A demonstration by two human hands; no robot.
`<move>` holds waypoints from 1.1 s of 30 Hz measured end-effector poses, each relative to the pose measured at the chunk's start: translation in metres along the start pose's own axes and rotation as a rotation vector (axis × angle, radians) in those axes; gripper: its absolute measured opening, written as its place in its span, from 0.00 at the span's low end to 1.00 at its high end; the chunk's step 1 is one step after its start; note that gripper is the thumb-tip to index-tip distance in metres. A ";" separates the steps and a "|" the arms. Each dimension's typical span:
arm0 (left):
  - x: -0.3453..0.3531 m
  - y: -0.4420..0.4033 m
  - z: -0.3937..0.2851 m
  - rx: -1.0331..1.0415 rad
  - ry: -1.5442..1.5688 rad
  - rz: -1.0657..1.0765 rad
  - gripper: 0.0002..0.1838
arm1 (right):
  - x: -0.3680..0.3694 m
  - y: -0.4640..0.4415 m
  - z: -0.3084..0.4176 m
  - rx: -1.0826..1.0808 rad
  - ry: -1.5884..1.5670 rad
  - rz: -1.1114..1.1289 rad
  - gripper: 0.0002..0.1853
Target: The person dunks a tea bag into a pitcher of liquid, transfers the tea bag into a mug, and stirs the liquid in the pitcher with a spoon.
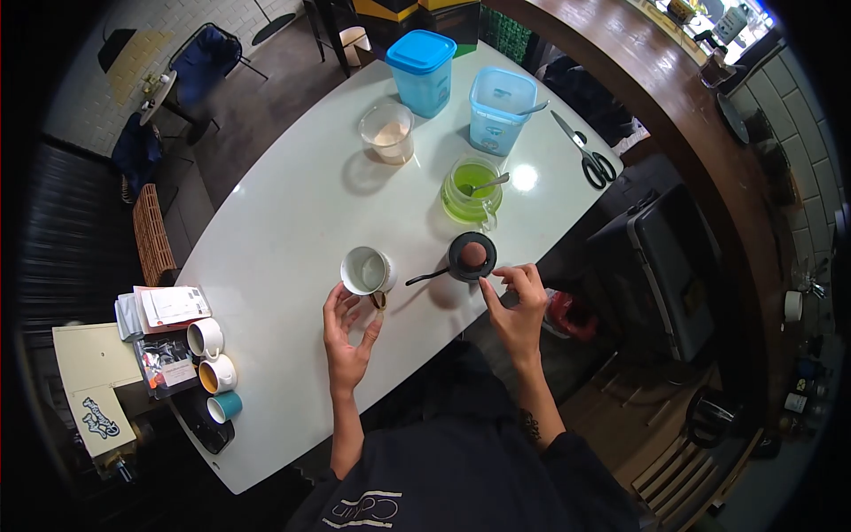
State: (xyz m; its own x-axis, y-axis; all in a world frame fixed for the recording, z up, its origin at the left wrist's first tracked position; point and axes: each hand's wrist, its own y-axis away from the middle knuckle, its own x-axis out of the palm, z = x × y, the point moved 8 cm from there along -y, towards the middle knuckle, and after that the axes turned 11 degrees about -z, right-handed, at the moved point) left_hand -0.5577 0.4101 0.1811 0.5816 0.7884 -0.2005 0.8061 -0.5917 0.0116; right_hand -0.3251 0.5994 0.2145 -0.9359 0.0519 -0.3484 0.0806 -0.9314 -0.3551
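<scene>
A white cup [368, 271] with a handle stands on the table, its inside pale. My left hand [347, 330] curves around its near side, with fingertips on the wall and thumb by the handle. To the right is a small round black container [457, 266] with a reddish-brown round mass at its middle and a thin black handle [427, 277] sticking out left. My right hand [517, 303] pinches its near right edge between thumb and forefinger. Behind it stands a glass cup [465, 210] of bright green liquid with a metal spoon in it.
On the white table [292, 204] are a lidded blue tub [424, 84], an open blue tub [496, 124], a clear cup with pale powder [390, 137] and black-handled scissors [592, 160]. Several mugs [213, 372] and papers [173, 306] lie left. A wooden counter [656, 80] runs along the right.
</scene>
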 end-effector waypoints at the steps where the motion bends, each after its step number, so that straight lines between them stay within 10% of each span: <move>1: 0.000 0.000 0.000 0.003 0.001 -0.023 0.44 | 0.002 -0.001 -0.001 0.001 0.008 0.001 0.12; 33: 0.010 -0.003 0.013 0.007 0.048 -0.005 0.49 | 0.036 -0.021 0.015 -0.112 0.270 0.113 0.21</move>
State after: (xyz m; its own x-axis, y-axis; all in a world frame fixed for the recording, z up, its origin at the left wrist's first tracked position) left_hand -0.5554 0.4173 0.1663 0.5826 0.7982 -0.1533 0.8081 -0.5891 0.0037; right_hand -0.3657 0.6150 0.2224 -0.7953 0.0575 -0.6034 0.2305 -0.8920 -0.3888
